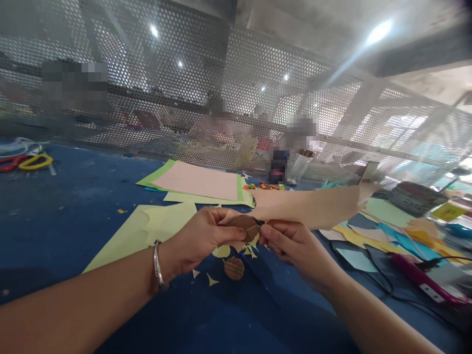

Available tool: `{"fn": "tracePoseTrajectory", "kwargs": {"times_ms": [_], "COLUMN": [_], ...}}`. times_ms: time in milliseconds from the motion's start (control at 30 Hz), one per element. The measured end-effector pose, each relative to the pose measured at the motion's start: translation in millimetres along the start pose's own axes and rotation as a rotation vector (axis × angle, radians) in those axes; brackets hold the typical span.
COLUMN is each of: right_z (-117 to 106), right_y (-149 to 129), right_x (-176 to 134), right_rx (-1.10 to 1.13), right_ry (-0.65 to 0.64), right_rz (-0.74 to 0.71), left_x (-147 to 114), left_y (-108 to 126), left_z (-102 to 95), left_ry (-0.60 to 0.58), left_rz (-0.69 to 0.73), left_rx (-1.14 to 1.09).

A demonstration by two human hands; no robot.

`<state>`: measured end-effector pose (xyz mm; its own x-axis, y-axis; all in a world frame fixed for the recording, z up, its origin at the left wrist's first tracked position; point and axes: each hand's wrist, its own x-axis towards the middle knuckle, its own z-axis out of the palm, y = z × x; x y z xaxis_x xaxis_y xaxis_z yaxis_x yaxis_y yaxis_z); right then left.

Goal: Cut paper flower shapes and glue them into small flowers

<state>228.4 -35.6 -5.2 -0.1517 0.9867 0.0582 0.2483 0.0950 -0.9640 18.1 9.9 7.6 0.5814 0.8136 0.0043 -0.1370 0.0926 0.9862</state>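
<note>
Head view: my left hand pinches a brown paper disc; right hand grips peach paper beside it; tearing likely if tugged.

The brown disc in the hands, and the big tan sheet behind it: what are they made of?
The brown disc, pinched by the left hand and right hand, looks like thin matte paper or card, flat with a cut edge. The tan sheet looks like matte craft paper: it bends and holds itself out.

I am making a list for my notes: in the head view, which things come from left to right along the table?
Yellow-handled scissors → pale yellow paper sheet → left hand → right hand → pink glue gun.
</note>
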Motion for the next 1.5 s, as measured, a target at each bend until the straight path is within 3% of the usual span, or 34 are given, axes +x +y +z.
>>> {"fn": "tracePoseTrajectory", "kwargs": {"times_ms": [400, 1500], "right_z": [-8.3, -7.1], "right_y": [-0.4, 0.3], "right_x": [0.3, 2.3], "right_rx": [-0.222, -0.282], "right_ry": [-0.017, -0.046], "right_rz": [-0.104, -0.161], "left_x": [0.3, -0.4], "left_y": [-1.7, 4.0], "left_z": [-3.9, -3.8], "left_ry": [-0.010, -0.105], "left_rz": [0.045, 0.012], "left_rx": [0.095, 0.164]}}
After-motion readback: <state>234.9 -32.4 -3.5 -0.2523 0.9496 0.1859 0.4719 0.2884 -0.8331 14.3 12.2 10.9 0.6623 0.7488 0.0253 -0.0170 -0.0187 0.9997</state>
